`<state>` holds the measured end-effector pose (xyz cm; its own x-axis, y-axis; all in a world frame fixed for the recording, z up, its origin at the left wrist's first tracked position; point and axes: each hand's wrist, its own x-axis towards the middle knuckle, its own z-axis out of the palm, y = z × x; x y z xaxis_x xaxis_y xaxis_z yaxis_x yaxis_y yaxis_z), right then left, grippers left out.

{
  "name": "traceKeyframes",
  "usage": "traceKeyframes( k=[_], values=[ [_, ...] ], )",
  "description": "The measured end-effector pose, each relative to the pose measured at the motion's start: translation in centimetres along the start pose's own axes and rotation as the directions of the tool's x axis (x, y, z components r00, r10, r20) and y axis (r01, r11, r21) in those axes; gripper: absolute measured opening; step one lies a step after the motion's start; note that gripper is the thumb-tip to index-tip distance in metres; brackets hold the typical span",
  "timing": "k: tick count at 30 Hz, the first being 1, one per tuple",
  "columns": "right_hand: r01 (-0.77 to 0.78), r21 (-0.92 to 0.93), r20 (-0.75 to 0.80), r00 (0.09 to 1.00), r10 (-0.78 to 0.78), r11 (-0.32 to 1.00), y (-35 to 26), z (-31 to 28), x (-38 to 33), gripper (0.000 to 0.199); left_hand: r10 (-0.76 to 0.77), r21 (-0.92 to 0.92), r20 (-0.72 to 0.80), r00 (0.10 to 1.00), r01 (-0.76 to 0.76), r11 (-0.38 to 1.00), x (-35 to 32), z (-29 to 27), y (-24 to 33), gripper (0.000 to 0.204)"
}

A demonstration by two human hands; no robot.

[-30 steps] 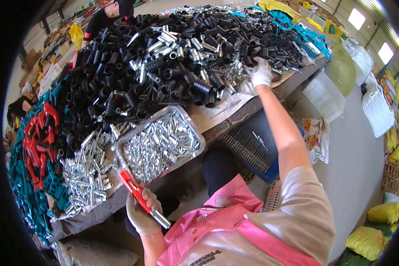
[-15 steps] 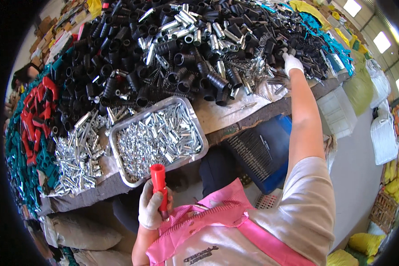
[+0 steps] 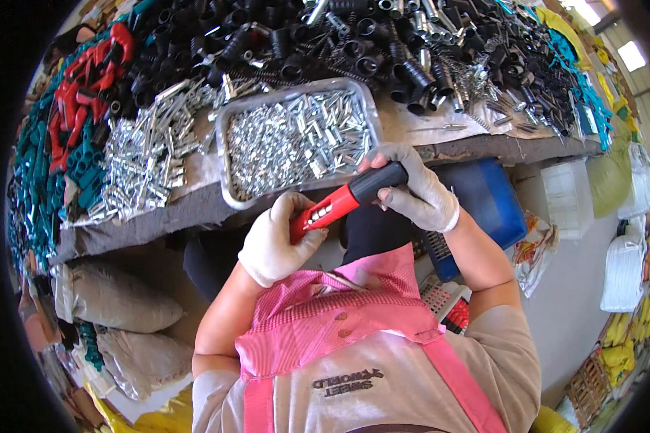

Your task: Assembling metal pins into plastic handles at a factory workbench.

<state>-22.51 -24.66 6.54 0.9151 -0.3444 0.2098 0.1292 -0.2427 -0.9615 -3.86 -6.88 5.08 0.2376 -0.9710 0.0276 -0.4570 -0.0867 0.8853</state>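
Note:
Above my lap, my left hand (image 3: 278, 242) in a white glove is closed around a red plastic tool housing (image 3: 337, 206) with small silver pieces showing in its side slot. My gloved right hand (image 3: 420, 191) grips a black cylindrical sleeve (image 3: 380, 182) at the housing's upper right end. Sleeve and housing meet in one line; how far one goes into the other is hidden. Just beyond both hands, a clear plastic tray (image 3: 224, 162) on the table holds many small silver metal pieces (image 3: 282, 141).
Black ribbed sleeves and springs (image 3: 361, 50) heap along the table's back. Red housings (image 3: 79, 101), teal housings (image 3: 25, 191) and loose silver rods (image 3: 148, 148) lie at left. A blue crate (image 3: 498, 195) and a translucent bin (image 3: 567, 198) stand at right. Sacks (image 3: 123, 303) sit lower left.
My right hand has come back from the far-right pile and now holds a black sleeve against the red housing. The housing has tilted from upright to slanting. The view has shifted.

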Motion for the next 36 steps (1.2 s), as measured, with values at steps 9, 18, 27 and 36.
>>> traceKeyframes(
  k=[9, 18, 27, 36],
  values=[
    [0.069, -0.246, 0.042, 0.997, -0.06, 0.967, 0.6, 5.7, -1.4, 0.036, 0.092, 0.203, 0.004, 0.996, -0.091, 0.975, -1.4, 0.2, 0.3, 0.053],
    [-0.315, -0.648, -0.544, 0.829, -0.131, 0.694, 3.3, -4.3, -0.5, 0.033, -0.141, -0.037, -0.002, 0.99, 0.141, 0.989, -2.1, 2.0, -2.3, 0.051],
    [-0.665, -0.724, -0.688, 0.683, -0.245, 0.181, 3.9, -18.2, -4.3, 0.023, -0.142, -0.301, -0.067, 0.988, 0.116, 0.947, -2.9, 1.2, -4.2, 0.045],
    [0.157, -0.53, 0.122, 0.987, -0.108, 0.833, -4.2, 1.4, 4.9, 0.014, -0.12, -0.237, -0.032, 0.992, 0.109, 0.965, -2.4, -1.1, -2.8, 0.054]
  ],
)
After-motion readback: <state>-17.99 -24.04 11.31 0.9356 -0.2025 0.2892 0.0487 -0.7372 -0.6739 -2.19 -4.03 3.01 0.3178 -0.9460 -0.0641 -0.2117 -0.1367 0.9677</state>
